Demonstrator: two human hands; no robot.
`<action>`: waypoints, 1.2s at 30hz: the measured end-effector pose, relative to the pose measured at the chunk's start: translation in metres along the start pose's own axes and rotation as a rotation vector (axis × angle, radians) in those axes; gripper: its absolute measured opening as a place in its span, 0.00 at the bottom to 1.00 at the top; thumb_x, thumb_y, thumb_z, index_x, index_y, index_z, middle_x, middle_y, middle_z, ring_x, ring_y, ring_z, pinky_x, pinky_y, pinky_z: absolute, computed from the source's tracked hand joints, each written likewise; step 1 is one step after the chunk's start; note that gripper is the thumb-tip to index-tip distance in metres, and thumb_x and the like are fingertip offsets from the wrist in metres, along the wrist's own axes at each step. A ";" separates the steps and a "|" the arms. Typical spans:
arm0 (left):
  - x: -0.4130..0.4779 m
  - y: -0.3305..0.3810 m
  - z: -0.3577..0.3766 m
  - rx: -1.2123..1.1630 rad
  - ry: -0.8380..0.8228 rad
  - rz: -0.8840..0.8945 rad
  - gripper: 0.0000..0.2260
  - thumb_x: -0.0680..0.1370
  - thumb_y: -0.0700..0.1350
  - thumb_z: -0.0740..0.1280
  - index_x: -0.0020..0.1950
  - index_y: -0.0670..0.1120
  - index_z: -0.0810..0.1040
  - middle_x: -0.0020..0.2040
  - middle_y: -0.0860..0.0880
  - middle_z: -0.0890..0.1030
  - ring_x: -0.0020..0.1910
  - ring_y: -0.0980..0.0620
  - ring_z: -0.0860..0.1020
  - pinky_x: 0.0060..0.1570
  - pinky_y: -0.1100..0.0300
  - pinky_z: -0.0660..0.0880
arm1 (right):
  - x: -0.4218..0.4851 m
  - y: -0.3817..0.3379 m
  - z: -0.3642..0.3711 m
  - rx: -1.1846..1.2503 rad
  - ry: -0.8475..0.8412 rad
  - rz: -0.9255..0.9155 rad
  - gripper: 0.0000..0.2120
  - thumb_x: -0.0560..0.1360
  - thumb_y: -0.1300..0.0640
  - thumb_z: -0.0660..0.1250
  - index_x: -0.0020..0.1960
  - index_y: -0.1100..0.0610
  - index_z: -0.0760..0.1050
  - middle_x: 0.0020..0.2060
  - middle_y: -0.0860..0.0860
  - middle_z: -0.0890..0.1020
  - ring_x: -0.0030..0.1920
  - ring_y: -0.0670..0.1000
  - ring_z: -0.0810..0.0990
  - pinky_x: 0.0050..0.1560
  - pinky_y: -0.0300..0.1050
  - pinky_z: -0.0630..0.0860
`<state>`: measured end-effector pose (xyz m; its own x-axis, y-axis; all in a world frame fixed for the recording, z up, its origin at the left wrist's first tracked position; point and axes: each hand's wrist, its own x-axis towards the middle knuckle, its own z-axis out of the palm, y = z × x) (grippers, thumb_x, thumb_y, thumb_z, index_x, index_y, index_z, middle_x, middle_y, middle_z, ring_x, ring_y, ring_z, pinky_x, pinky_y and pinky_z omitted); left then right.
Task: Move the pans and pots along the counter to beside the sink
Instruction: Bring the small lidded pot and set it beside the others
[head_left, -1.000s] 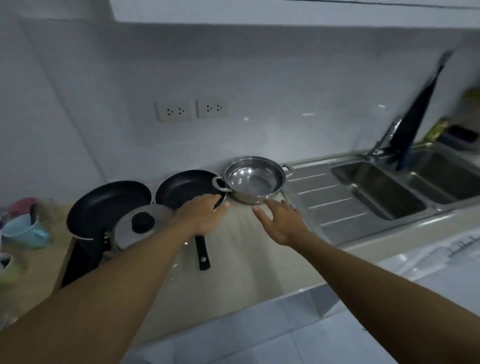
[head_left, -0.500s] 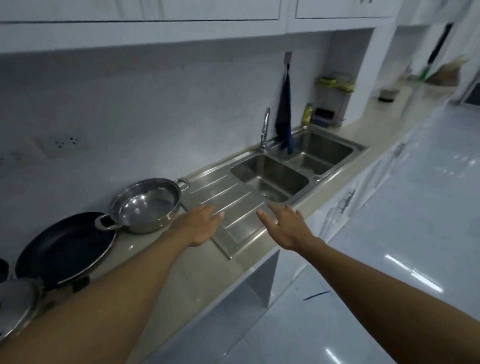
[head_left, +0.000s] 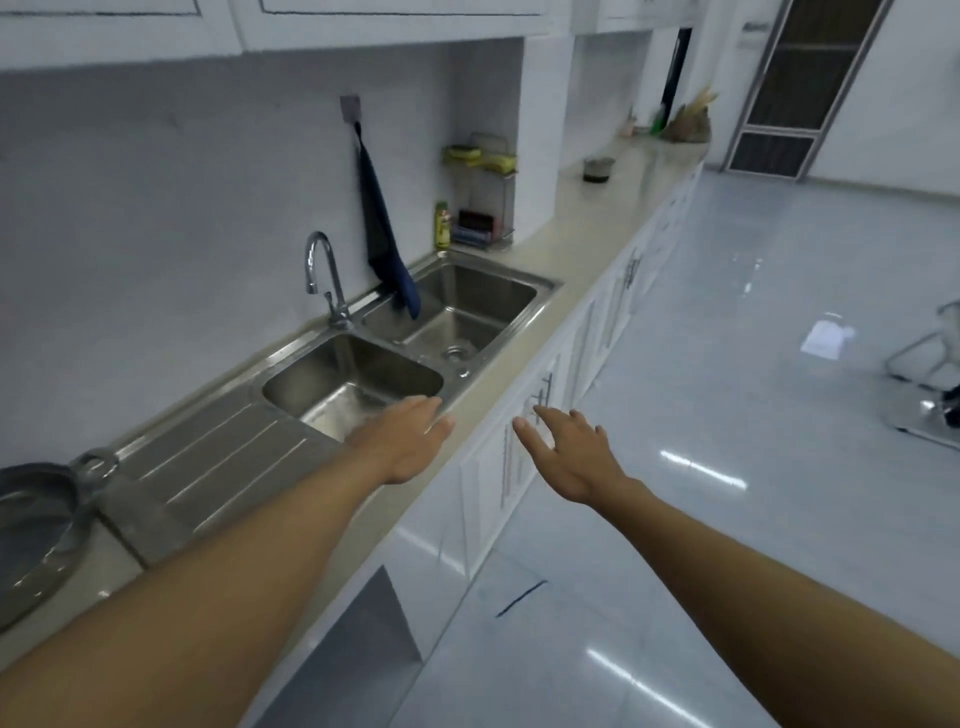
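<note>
A steel pot (head_left: 36, 525) with a loop handle sits on the counter at the far left edge of the view, right beside the ribbed drainboard (head_left: 208, 467) of the double steel sink (head_left: 358, 379). My left hand (head_left: 410, 441) hovers with straight fingers over the sink's front rim and holds nothing. My right hand (head_left: 566, 457) is stretched out with spread fingers in front of the white cabinet doors, off the counter, also empty. The black pans and the lid are out of view.
A tap (head_left: 324, 275) stands behind the sink and a dark cloth (head_left: 384, 234) hangs into the far basin. A rack with sponges (head_left: 480, 197) and a bottle (head_left: 442, 226) stand past the sink. The beige counter (head_left: 587, 234) runs on to the right; glossy floor (head_left: 727, 467) lies beside it.
The view has swung right along the counter: the pans have left the frame and the pot has slid to the left edge. Both empty hands moved from near the pot to the sink's front.
</note>
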<state>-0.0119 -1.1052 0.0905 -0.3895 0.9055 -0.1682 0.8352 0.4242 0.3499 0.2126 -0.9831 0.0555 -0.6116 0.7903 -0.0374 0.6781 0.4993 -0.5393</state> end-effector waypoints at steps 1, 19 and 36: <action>0.013 0.012 0.002 0.007 0.000 0.023 0.31 0.77 0.69 0.46 0.73 0.55 0.66 0.77 0.52 0.66 0.73 0.46 0.68 0.69 0.41 0.65 | 0.007 0.010 -0.007 0.003 0.004 0.014 0.42 0.77 0.25 0.43 0.81 0.49 0.60 0.80 0.51 0.64 0.82 0.58 0.55 0.79 0.68 0.49; 0.321 0.160 0.001 0.079 -0.044 0.314 0.32 0.79 0.67 0.45 0.79 0.53 0.59 0.80 0.52 0.61 0.77 0.48 0.63 0.71 0.45 0.62 | 0.211 0.156 -0.111 0.016 0.139 0.214 0.42 0.77 0.25 0.44 0.81 0.51 0.62 0.79 0.51 0.66 0.81 0.57 0.57 0.80 0.62 0.51; 0.579 0.287 0.013 0.080 -0.098 0.319 0.33 0.79 0.67 0.44 0.80 0.52 0.57 0.80 0.53 0.59 0.78 0.49 0.60 0.74 0.45 0.61 | 0.433 0.316 -0.228 0.006 0.150 0.235 0.40 0.78 0.27 0.45 0.81 0.51 0.61 0.79 0.50 0.66 0.82 0.57 0.55 0.80 0.62 0.49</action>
<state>0.0074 -0.4588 0.0814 -0.0678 0.9861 -0.1514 0.9383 0.1146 0.3262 0.2547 -0.4018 0.0608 -0.3700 0.9283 -0.0377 0.7915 0.2937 -0.5359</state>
